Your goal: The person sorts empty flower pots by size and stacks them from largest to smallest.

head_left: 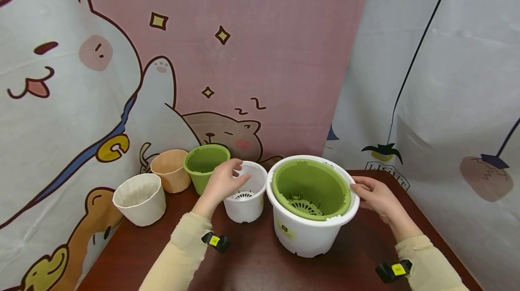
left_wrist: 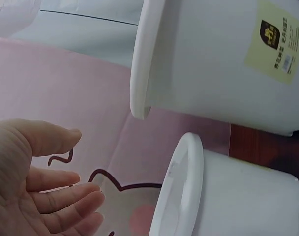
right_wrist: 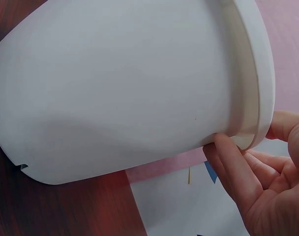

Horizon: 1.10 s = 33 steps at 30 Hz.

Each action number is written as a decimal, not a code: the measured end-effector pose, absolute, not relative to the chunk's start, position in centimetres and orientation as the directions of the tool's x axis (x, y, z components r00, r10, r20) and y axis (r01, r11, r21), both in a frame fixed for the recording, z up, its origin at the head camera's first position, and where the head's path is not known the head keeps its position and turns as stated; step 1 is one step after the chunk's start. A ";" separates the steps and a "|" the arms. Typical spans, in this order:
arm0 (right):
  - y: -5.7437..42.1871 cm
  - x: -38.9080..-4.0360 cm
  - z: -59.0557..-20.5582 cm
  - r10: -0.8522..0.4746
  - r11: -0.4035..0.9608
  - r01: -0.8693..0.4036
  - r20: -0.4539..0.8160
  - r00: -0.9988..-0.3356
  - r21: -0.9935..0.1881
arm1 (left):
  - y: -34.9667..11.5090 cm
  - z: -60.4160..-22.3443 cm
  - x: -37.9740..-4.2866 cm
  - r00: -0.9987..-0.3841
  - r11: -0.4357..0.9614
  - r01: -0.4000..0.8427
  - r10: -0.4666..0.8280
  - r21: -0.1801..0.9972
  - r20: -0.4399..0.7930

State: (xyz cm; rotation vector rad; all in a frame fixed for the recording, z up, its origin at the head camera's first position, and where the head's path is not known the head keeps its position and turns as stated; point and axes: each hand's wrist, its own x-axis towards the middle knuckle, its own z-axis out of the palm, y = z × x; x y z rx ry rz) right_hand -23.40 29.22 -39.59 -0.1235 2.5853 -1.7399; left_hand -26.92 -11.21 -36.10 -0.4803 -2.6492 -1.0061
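Observation:
A large white flower pot [head_left: 302, 239] with a pale yellow label stands on the table, and a green flower pot [head_left: 284, 178] with a slotted bottom sits nested inside it. My right hand [head_left: 378, 198] grips the large pot's right rim, thumb at the top and fingers under the lip, as the right wrist view shows. Over the small white flower pot [head_left: 243, 211] to the left hovers my left hand [head_left: 223, 182]. Its fingers are loosely bent and hold nothing; in the left wrist view the hand [left_wrist: 51, 191] is apart from both white pots.
Further left stand a small green pot [head_left: 195, 178], a peach pot [head_left: 172, 180] and a cream faceted pot [head_left: 142, 207]. They share the dark red-brown table [head_left: 243, 255]. A printed pink cloth [head_left: 280, 56] hangs behind, and a grey-white one [head_left: 455, 92] on the right.

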 end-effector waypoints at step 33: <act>29.2 -23.4 -39.7 -0.077 0.376 -0.055 0.028 -0.997 -0.925 | -17.1 -38.4 -27.7 -0.980 0.690 0.123 -0.030 0.713 0.198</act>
